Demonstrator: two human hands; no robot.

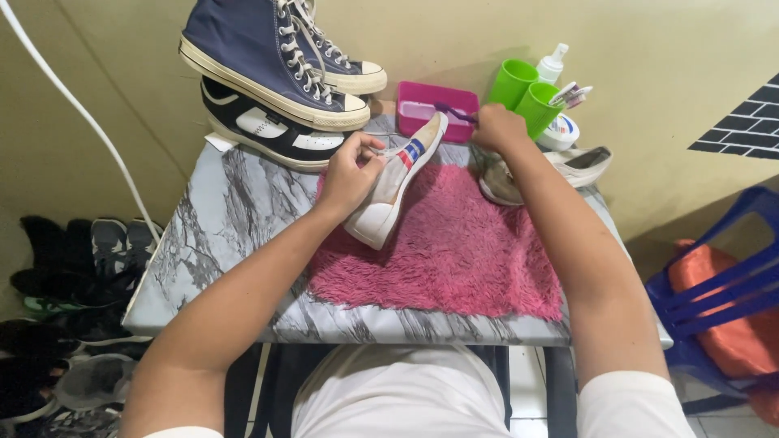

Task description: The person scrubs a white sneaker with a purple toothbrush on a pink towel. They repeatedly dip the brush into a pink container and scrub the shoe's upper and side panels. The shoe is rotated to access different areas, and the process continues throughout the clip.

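Left hand (350, 174) clamped on the white sneaker (395, 182), tilted toe-up on the pink towel (454, 251) mid-bench. Right hand (499, 128) gripping a purple brush (454, 112) just beyond the towel. Probably light, canvas soft, sole stiff: best held at sole and heel.

Seen from a single camera worn on the person's head, the view tilts steeply down and forward over a small marble-patterned table (203, 243) set against a beige wall (649, 49). The lens sits close, at arm's length, both forearms running up from the bottom edge.
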